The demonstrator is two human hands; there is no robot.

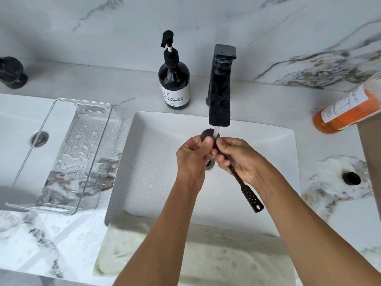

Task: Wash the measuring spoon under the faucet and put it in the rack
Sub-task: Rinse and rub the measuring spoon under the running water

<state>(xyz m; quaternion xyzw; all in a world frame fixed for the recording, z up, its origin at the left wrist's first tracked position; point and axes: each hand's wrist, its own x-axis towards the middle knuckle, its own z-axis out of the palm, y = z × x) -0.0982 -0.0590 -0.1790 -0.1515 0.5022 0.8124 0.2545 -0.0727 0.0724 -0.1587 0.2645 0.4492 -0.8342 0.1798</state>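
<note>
black measuring spoon over white sink, bowl under running water from black faucet; left hand fingers pinch the bowl, right hand fingers clamp the handle; clear rack on counter to the left

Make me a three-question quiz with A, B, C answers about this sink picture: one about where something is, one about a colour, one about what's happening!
1. Where is the clear rack?
A. Left of the sink
B. Inside the sink
C. Behind the faucet

2. What colour is the faucet?
A. Silver
B. Black
C. Gold

3. Is water running?
A. No, it's off
B. Yes, onto the spoon
C. Yes, into a cup

Answers:
1 A, it spans the counter beside the sink.
2 B, body and handle are dark.
3 B, the stream hits the measuring spoon, held by the left hand and right hand.
</note>
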